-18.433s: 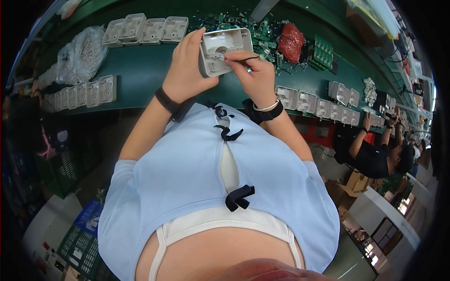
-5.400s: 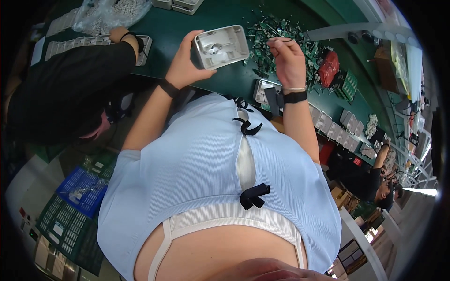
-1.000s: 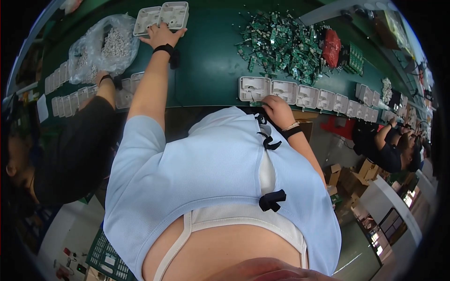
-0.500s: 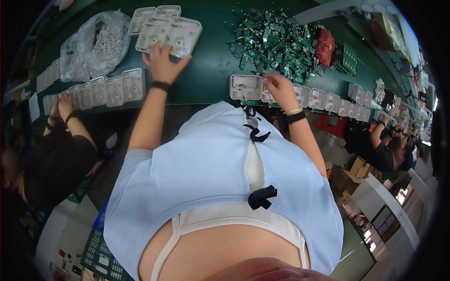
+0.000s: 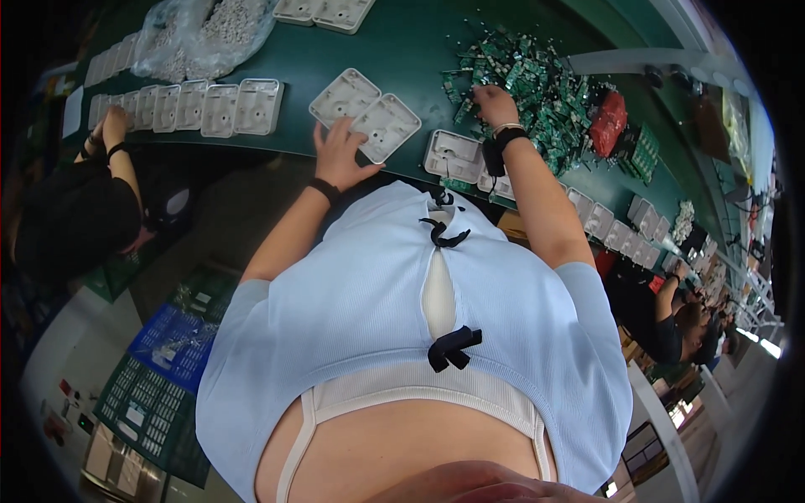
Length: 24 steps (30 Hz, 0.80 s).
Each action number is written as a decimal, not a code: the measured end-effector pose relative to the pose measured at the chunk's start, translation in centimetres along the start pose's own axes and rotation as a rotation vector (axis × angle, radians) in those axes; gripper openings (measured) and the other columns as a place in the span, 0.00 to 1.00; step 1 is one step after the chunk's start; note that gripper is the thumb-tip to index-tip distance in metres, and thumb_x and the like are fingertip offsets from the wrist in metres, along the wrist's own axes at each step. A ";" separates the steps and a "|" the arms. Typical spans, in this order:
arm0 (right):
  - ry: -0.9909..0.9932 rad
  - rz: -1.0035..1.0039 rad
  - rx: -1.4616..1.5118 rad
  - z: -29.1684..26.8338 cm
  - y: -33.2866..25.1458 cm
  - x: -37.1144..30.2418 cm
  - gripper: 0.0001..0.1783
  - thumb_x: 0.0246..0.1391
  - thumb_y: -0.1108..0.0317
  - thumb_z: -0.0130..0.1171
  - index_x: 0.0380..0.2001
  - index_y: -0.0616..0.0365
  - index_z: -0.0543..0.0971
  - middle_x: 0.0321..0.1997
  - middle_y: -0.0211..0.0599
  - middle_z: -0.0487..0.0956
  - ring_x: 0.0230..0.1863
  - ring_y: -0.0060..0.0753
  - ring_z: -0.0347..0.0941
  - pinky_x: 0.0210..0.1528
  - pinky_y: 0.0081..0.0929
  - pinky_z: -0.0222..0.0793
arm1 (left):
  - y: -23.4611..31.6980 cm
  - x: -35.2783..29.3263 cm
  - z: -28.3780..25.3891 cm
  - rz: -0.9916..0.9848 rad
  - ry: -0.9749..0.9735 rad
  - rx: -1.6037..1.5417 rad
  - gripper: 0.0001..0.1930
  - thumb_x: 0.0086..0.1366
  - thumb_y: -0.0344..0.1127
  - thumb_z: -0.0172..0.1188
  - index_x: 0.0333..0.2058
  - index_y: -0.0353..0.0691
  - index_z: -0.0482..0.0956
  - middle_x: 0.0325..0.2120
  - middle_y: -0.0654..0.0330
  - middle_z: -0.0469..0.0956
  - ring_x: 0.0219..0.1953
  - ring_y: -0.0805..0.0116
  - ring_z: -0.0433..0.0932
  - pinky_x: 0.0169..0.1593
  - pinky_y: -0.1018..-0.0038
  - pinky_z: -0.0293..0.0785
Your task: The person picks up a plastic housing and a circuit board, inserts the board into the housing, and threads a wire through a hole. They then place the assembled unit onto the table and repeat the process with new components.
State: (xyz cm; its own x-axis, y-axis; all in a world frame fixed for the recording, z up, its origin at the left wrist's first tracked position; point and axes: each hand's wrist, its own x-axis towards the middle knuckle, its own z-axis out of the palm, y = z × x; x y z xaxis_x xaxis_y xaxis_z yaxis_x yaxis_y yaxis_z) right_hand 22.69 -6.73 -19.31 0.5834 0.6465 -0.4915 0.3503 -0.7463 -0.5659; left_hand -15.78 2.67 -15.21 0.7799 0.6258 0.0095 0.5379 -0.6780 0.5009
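Observation:
My left hand (image 5: 337, 158) has its fingers and thumb around the near corner of two white plastic housings, one (image 5: 340, 99) behind the other (image 5: 391, 127). Both lie open side up on the green table, edges touching. Over the left edge of a heap of small green circuit boards (image 5: 537, 105), my right hand (image 5: 496, 107) is closed with fingertips down among the boards; what they pinch is hidden. Below that wrist, a white housing (image 5: 453, 151) with a dark wire inside stands near the table's front edge, partly above a green board (image 5: 457, 183).
Further housings (image 5: 335, 12) lie at the back, near a clear bag of small white parts (image 5: 226, 29). Rows of housings line the front edge on both sides. A red bag (image 5: 608, 124) sits right of the boards. Co-workers' hands (image 5: 113, 126) work at far left and right.
My left hand has drawn two housings from the back group toward me and to the right. My right hand has moved from the front row up to the circuit board heap. The view has shifted.

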 end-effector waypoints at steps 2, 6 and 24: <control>0.072 -0.049 0.179 0.3 -0.5 -1.1 0.23 0.62 0.64 0.64 0.57 0.63 0.75 0.35 0.38 0.87 0.30 0.27 0.81 0.29 0.25 0.73 | -0.4 -0.6 0.5 -0.015 -0.014 0.010 0.31 0.44 0.56 0.78 0.43 0.46 0.81 0.62 0.49 0.67 0.69 0.49 0.62 0.73 0.41 0.38; 0.299 -0.091 0.723 -1.3 -1.8 -5.0 0.16 0.66 0.65 0.60 0.53 0.62 0.78 0.37 0.35 0.87 0.26 0.25 0.76 0.26 0.22 0.70 | -0.9 -0.9 1.0 -0.051 -0.051 0.027 0.31 0.44 0.55 0.79 0.44 0.45 0.81 0.64 0.48 0.65 0.70 0.48 0.60 0.73 0.41 0.38; -0.187 -0.336 1.601 -8.0 -10.6 -17.0 0.07 0.67 0.71 0.59 0.45 0.59 0.82 0.42 0.33 0.82 0.38 0.27 0.75 0.44 0.24 0.72 | 4.4 3.6 -9.2 0.262 0.068 -0.451 0.37 0.43 0.37 0.78 0.54 0.42 0.75 0.65 0.43 0.64 0.65 0.39 0.66 0.66 0.56 0.67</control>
State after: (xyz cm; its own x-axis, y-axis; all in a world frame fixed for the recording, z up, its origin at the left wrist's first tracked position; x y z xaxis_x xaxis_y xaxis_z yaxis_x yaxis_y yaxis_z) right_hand 14.86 -11.09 0.34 0.5099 0.8333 -0.2137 -0.7009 0.2584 -0.6648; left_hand -13.51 5.47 -5.02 0.8395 0.4908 0.2330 0.1243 -0.5911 0.7970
